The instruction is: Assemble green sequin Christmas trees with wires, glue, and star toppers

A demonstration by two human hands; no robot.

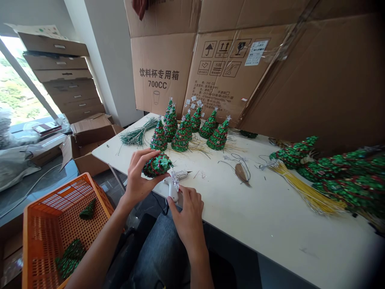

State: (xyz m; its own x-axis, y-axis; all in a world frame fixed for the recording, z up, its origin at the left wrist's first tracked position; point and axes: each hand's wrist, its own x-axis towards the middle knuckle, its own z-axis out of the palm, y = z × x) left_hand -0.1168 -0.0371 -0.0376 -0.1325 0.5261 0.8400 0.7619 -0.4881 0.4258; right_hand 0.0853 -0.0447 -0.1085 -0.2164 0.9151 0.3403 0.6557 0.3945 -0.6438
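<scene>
My left hand [140, 176] is closed around a small green tinsel Christmas tree [157, 165] with red garland, tipped on its side with its top pointing right. My right hand [188, 206] has its thumb and fingers around the handle of a white glue gun [171, 190] at the table's front edge. A clear star-shaped topper [175, 178] shows just above my right fingertips, overlapping the gun; whether the fingers touch it is hard to tell. The gun's nozzle points right, and a dark cord hangs below.
Several finished trees [180, 138] stand at the back of the white table [240, 216]. Green wires [138, 134], yellow wires [306, 188] and a brown leaf-shaped piece [241, 174] lie on it. Larger trees [349, 168] lie right. An orange crate [31, 241] stands left; cardboard [216, 72] rises behind.
</scene>
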